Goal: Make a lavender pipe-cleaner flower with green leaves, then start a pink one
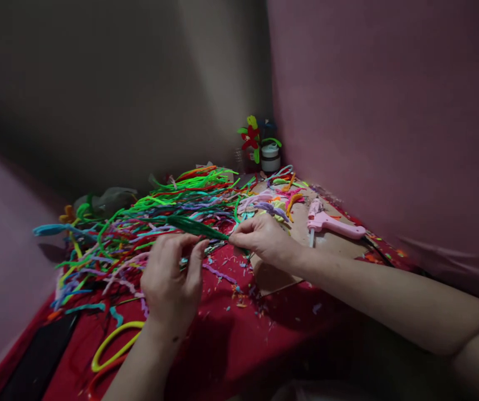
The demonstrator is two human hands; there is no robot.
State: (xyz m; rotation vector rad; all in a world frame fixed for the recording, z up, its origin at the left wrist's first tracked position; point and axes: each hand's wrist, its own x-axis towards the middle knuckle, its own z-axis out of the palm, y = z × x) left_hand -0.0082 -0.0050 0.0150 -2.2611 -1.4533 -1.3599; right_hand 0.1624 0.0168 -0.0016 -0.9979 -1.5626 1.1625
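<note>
My left hand [171, 281] and my right hand [261, 238] meet over a red cloth [231, 334]. Both pinch a dark green pipe cleaner [195, 227] that runs up and left from my right fingertips. My right hand grips its near end with closed fingers. The fingers of my left hand curl around its middle, where a thin stem shows. A big heap of coloured pipe cleaners [147, 217] lies just behind the hands.
A pink glue gun [333, 223] rests on a cardboard sheet [306, 245] to the right. A small white jar [270, 157] with a pipe-cleaner flower [251, 136] stands in the corner. A yellow loop [112, 345] lies front left. Walls close in behind and right.
</note>
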